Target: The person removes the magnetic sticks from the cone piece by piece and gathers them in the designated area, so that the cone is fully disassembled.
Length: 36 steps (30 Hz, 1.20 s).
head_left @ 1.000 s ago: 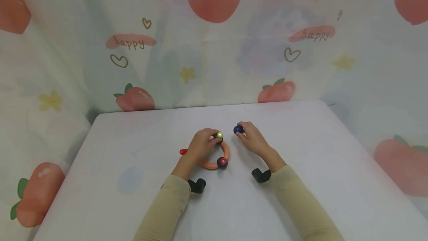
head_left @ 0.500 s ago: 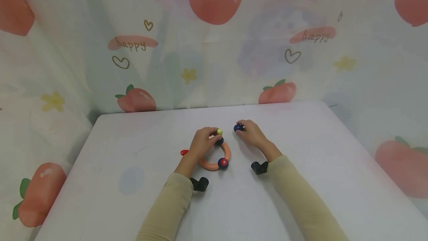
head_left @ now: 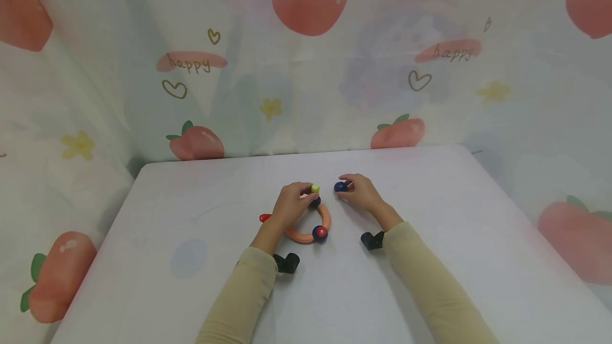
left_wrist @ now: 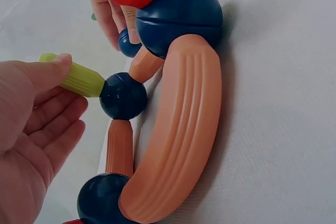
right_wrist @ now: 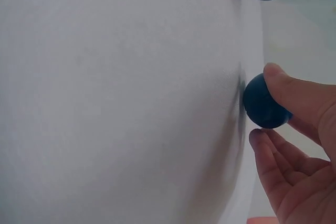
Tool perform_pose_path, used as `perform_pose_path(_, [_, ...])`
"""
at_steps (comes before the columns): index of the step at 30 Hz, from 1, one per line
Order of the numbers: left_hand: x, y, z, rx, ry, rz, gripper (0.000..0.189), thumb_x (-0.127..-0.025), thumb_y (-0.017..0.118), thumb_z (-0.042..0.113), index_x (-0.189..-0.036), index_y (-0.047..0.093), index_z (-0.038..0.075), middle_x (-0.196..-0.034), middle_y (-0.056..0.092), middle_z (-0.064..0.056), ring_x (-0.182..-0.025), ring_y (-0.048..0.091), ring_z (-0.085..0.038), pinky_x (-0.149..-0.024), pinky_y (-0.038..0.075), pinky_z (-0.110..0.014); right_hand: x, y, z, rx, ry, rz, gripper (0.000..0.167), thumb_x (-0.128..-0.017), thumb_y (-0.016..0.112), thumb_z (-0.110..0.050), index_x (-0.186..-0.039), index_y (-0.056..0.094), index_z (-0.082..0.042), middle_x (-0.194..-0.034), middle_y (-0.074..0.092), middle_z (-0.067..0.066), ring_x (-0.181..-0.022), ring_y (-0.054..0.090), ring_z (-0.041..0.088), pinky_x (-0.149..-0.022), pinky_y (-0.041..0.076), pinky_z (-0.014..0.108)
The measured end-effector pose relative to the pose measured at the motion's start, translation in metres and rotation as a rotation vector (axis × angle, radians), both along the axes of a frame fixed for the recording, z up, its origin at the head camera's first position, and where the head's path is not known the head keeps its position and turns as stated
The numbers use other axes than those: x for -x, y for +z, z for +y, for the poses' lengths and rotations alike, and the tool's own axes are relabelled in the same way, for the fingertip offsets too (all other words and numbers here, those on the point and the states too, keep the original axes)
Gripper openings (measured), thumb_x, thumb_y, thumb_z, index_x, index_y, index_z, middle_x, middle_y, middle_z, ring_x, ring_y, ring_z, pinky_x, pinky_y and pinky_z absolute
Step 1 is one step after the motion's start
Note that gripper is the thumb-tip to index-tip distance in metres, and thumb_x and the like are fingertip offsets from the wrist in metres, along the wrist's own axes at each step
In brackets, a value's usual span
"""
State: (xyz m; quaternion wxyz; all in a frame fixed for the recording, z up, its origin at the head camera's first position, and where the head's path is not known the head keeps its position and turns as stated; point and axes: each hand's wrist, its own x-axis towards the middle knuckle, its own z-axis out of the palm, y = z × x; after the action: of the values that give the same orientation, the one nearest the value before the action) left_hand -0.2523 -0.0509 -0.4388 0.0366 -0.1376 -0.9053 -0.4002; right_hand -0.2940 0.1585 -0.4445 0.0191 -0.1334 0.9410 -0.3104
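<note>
In the head view, an orange ring of curved ribbed magnetic rods joined by blue balls lies on the table. My left hand pinches a yellow-green rod, standing on the ring's far blue ball, between thumb and fingers. To its right, my right hand is around a loose blue ball at the table surface. The right thumb touches that ball; one fingertip is slightly off it. Red rods stand on two other ring balls; the left one is partly hidden behind my left hand.
A white table carries everything. Behind and beside it hangs a printed fabric backdrop. Black wrist-camera mounts show beneath the left wrist and the right wrist.
The loose blue ball has come slightly down and nearer, and a right finger has lifted off it. The left hand keeps its pinch on the yellow-green rod, barely moving.
</note>
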Motion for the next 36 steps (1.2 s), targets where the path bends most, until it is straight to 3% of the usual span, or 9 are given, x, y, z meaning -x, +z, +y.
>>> perform_pose_path(9, [-0.003, -0.007, 0.001, 0.047, 0.020, -0.014, 0.029, -0.087, 0.064, 0.018, -0.114, 0.064, 0.006, -0.103, 0.065, -0.004, -0.097, 0.059, -0.015, -0.083, 0.048, -0.026, -0.003, 0.010, 0.000, -0.022, -0.013, -0.064, 0.062, -0.072, 0.080, -0.018, -0.125, 0.053, 0.001, -0.113, 0.056, 0.019, -0.101, 0.052, 0.031, -0.089, 0.042, 0.043])
perform_pose_path(15, [-0.003, -0.005, 0.004, 0.073, 0.050, -0.020, 0.031, -0.084, 0.068, 0.018, -0.113, 0.065, 0.006, -0.103, 0.064, -0.006, -0.092, 0.058, -0.015, -0.080, 0.048, -0.027, -0.009, 0.021, -0.006, -0.016, 0.038, 0.007, 0.062, -0.073, 0.079, -0.018, -0.126, 0.051, 0.001, -0.119, 0.053, 0.020, -0.109, 0.049, 0.033, -0.092, 0.041, 0.044])
perform_pose_path(24, [-0.004, -0.004, 0.006, 0.070, 0.034, -0.003, 0.029, -0.082, 0.070, 0.020, -0.108, 0.067, 0.007, -0.094, 0.064, -0.003, -0.082, 0.054, -0.014, -0.075, 0.047, -0.028, -0.025, 0.027, -0.039, 0.150, 0.237, 0.113, 0.037, -0.080, 0.073, -0.016, -0.110, 0.063, 0.001, -0.106, 0.062, 0.014, -0.097, 0.056, 0.028, -0.085, 0.046, 0.043])
perform_pose_path(29, [-0.001, -0.005, 0.007, 0.101, 0.046, 0.055, 0.021, -0.082, 0.070, 0.017, -0.100, 0.070, 0.006, -0.083, 0.063, -0.001, -0.074, 0.053, -0.014, -0.069, 0.046, -0.027, -0.025, 0.020, -0.049, 0.153, 0.262, 0.116, 0.016, -0.083, 0.069, -0.016, -0.095, 0.066, -0.006, -0.095, 0.063, 0.004, -0.091, 0.056, 0.020, -0.082, 0.047, 0.037])
perform_pose_path(36, [0.001, -0.003, 0.009, 0.099, 0.096, 0.036, 0.014, -0.079, 0.073, 0.016, -0.088, 0.072, 0.005, -0.072, 0.062, 0.002, -0.066, 0.050, -0.012, -0.059, 0.043, -0.024, -0.025, 0.017, -0.053, 0.175, 0.292, 0.119, 0.009, -0.085, 0.066, -0.011, -0.091, 0.064, -0.006, -0.084, 0.059, 0.001, -0.081, 0.055, 0.016, -0.078, 0.048, 0.036])
